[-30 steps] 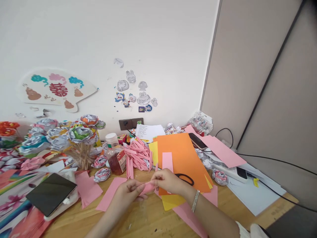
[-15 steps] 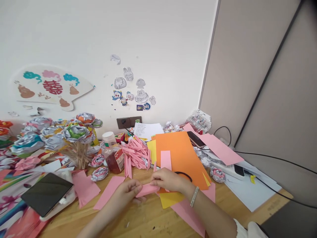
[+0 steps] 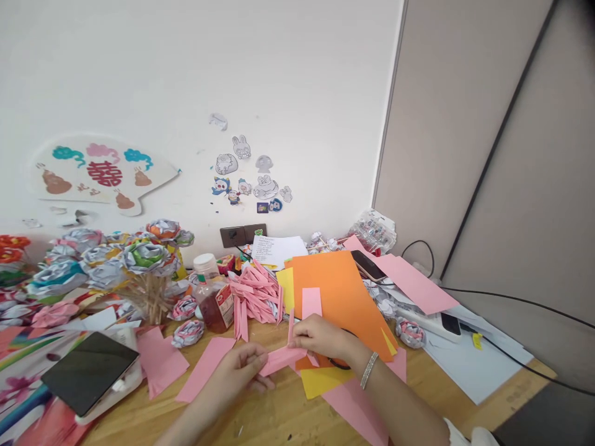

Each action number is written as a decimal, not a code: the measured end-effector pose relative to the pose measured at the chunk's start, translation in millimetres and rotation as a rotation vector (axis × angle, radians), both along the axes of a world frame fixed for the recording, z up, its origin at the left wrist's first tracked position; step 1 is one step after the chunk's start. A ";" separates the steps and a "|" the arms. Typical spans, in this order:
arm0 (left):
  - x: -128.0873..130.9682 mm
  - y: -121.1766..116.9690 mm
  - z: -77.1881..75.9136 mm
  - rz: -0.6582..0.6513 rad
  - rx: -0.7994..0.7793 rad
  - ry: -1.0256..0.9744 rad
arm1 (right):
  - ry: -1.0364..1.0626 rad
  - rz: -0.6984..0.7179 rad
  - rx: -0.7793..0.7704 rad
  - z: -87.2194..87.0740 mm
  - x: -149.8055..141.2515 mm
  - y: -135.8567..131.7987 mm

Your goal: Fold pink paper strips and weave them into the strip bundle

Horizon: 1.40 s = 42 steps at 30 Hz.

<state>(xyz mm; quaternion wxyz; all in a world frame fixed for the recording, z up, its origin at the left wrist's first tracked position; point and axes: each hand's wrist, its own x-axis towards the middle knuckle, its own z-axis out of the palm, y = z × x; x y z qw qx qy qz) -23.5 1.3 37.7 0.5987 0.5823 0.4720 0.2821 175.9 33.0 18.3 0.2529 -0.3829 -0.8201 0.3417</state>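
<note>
Between my hands is a folded strip of pink paper (image 3: pixel 281 361), held a little above the wooden table. My left hand (image 3: pixel 245 367) pinches its left end between thumb and fingers. The fingers of my right hand (image 3: pixel 317 335) are closed on its right end, over the orange sheet (image 3: pixel 337 291). A flat pink rectangle (image 3: pixel 312 301) lies on that orange sheet. Black scissor handles (image 3: pixel 341 364) show partly under my right wrist. Behind my hands sits a pile of folded pink strips (image 3: pixel 256 291). Another pink rectangle (image 3: pixel 207 369) lies just left of my left hand.
A bottle of reddish liquid (image 3: pixel 214 300) stands beside the pile. Paper flowers on sticks (image 3: pixel 144 260) crowd the left. A dark tablet (image 3: pixel 89 373) lies at the front left. To the right are a phone (image 3: pixel 367 265), a power strip (image 3: pixel 437 324), white sheets (image 3: pixel 478 365) and cables.
My right hand has shifted slightly right along the pink strip, and more of the strip shows between my hands. The whole view has tilted a little.
</note>
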 end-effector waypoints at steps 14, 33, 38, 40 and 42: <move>-5.8 5.2 -6.2 0.018 0.151 0.026 | 0.059 -0.091 0.013 -3.7 -5.7 -0.7; -6.2 7.7 -10.1 0.149 -0.016 -0.210 | 0.366 0.041 -0.266 -12.9 -25.6 -7.4; -3.3 3.9 -8.2 0.224 -0.100 -0.284 | 0.494 0.056 -0.307 -20.2 -27.3 -2.0; -2.2 2.6 -7.2 0.240 -0.107 -0.285 | 0.512 0.058 -0.315 -22.1 -26.7 -1.6; -2.5 3.4 -7.9 0.224 -0.084 -0.275 | 0.515 0.056 -0.314 -22.6 -25.7 -2.1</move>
